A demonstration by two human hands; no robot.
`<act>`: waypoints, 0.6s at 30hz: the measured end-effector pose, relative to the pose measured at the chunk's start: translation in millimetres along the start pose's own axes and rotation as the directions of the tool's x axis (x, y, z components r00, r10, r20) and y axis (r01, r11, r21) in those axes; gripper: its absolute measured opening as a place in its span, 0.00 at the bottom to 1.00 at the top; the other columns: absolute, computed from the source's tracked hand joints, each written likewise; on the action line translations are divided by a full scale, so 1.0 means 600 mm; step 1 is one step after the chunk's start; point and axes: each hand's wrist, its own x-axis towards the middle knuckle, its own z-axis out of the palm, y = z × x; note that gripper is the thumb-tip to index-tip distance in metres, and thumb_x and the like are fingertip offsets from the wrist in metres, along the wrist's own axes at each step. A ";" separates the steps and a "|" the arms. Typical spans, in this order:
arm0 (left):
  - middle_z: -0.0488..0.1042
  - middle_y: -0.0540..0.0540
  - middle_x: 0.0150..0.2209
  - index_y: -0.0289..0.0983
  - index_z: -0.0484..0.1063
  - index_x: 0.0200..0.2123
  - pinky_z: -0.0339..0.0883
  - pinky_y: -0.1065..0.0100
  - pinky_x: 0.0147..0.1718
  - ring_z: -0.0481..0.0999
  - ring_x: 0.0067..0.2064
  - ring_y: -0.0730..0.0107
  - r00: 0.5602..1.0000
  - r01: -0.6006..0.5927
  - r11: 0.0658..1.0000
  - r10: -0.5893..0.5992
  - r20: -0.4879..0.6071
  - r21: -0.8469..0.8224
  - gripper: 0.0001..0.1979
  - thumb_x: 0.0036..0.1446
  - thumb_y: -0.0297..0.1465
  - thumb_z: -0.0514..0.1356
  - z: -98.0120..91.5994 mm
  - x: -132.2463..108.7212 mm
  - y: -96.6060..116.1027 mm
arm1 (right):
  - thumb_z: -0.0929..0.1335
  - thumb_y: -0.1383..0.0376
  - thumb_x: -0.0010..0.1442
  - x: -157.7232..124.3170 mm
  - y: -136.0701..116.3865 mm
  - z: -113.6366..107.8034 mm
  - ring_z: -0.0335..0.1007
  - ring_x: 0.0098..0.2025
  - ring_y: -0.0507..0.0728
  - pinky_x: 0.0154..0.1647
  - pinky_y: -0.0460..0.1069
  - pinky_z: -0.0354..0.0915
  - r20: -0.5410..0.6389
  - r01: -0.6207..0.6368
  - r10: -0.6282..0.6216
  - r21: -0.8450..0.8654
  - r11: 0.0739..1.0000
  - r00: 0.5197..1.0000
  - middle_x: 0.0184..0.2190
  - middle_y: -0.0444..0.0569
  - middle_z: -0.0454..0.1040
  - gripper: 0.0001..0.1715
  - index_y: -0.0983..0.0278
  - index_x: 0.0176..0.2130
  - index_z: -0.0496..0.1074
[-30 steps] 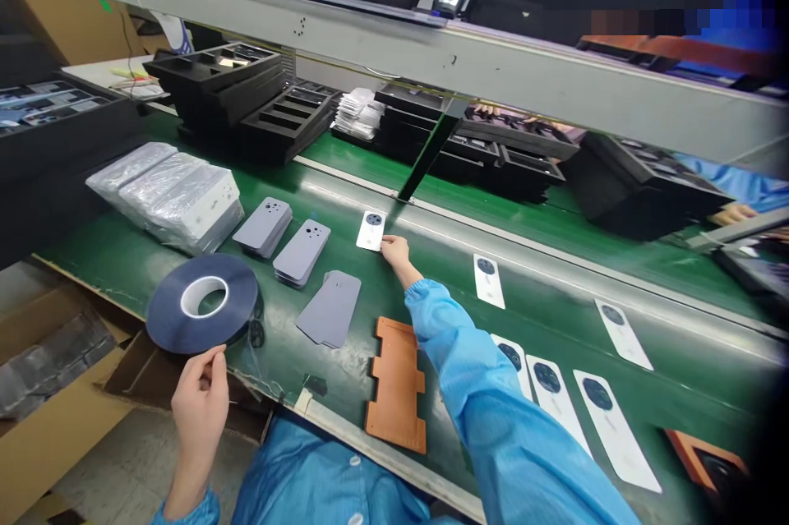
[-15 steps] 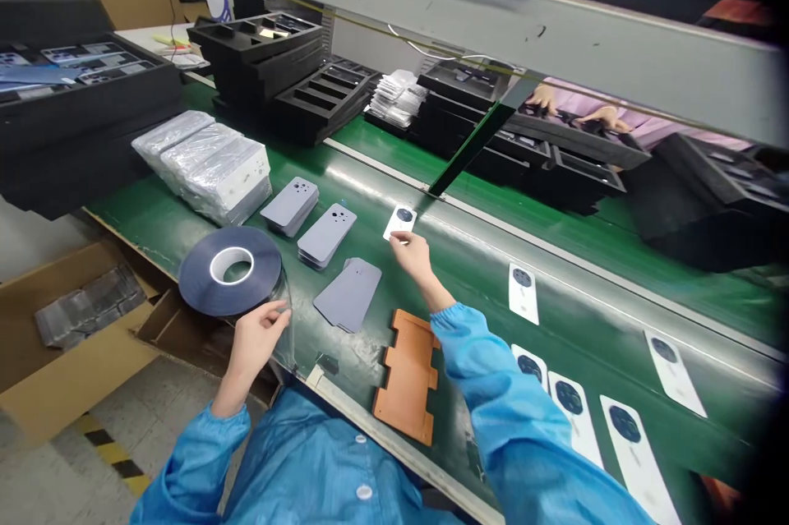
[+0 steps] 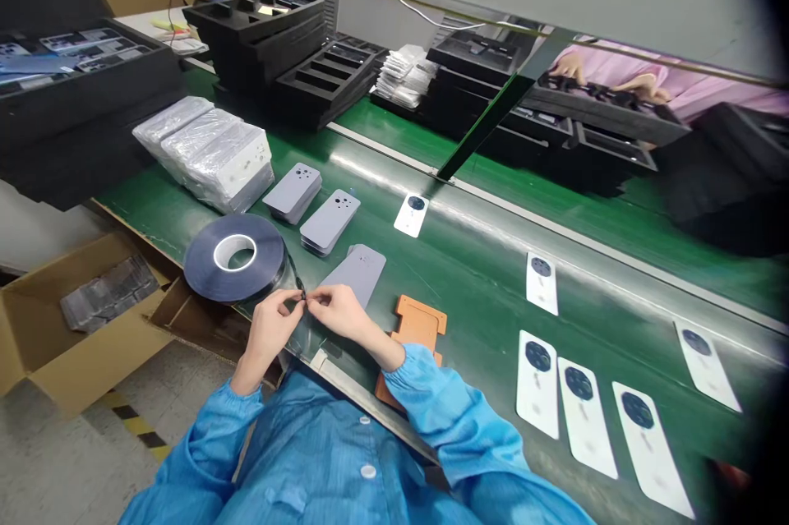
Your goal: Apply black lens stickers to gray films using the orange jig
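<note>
Left hand (image 3: 271, 329), right hand (image 3: 341, 313): fingers of both pinching dark strip (image 3: 299, 277) beside roll (image 3: 231, 283); step, seemingly: working strip's end; next move probably calls for careful parting

On my feed I see a green counter (image 3: 474, 278), with a roll of dark tape (image 3: 206, 270) lying flat at its near edge. Just behind the roll I have a plastic-wrapped bundle (image 3: 206, 151); farther behind it, stacked black trays (image 3: 259, 44). To the roll's right and slightly back sit two piles of grey panels (image 3: 330, 221), and directly right of it, overlapping loose panels (image 3: 368, 266). Farther right of the roll lies an orange holder (image 3: 421, 320), partly hidden. I count six white panels (image 3: 542, 295) spread out on the roll's right.
</note>
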 end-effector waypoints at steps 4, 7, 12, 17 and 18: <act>0.81 0.45 0.44 0.39 0.82 0.47 0.69 0.71 0.29 0.69 0.24 0.77 0.996 -0.086 0.996 0.086 -0.014 -0.010 0.12 0.62 0.35 0.64 0.007 -0.014 -0.007 | 0.67 0.69 0.58 -0.002 0.014 0.005 0.79 0.37 0.57 0.43 0.49 0.70 -0.029 -0.024 0.027 0.086 0.996 0.999 0.37 0.47 0.86 0.18 0.63 0.42 0.86; 0.81 0.46 0.42 0.39 0.83 0.45 0.68 0.70 0.30 0.68 0.24 0.78 0.985 -0.146 0.988 0.149 -0.083 0.043 0.10 0.65 0.34 0.63 0.012 -0.017 -0.004 | 0.66 0.69 0.59 -0.004 0.020 0.007 0.80 0.39 0.57 0.45 0.49 0.71 -0.028 -0.009 0.012 0.127 0.992 1.000 0.39 0.48 0.86 0.19 0.63 0.44 0.86; 0.81 0.46 0.40 0.37 0.82 0.42 0.68 0.69 0.32 0.68 0.25 0.77 0.962 -0.214 0.964 0.235 -0.137 0.156 0.09 0.66 0.33 0.62 0.012 -0.015 0.004 | 0.66 0.69 0.61 -0.008 0.023 0.008 0.77 0.33 0.55 0.40 0.48 0.71 -0.014 -0.004 0.006 0.165 0.986 1.000 0.35 0.47 0.85 0.19 0.64 0.46 0.85; 0.81 0.44 0.42 0.37 0.81 0.44 0.70 0.69 0.32 0.70 0.26 0.76 0.963 -0.211 0.969 0.229 -0.143 0.131 0.10 0.65 0.35 0.63 0.011 -0.015 0.005 | 0.65 0.71 0.62 -0.008 0.027 0.012 0.77 0.34 0.54 0.41 0.47 0.71 0.013 0.041 -0.045 0.233 0.972 0.999 0.39 0.48 0.84 0.20 0.65 0.46 0.84; 0.81 0.45 0.41 0.37 0.81 0.44 0.70 0.69 0.32 0.71 0.27 0.76 0.960 -0.215 0.966 0.236 -0.150 0.140 0.10 0.65 0.34 0.63 0.011 -0.015 0.005 | 0.65 0.71 0.63 -0.008 0.028 0.013 0.78 0.34 0.53 0.42 0.47 0.71 0.017 0.047 -0.053 0.243 0.969 0.998 0.40 0.48 0.84 0.20 0.65 0.47 0.83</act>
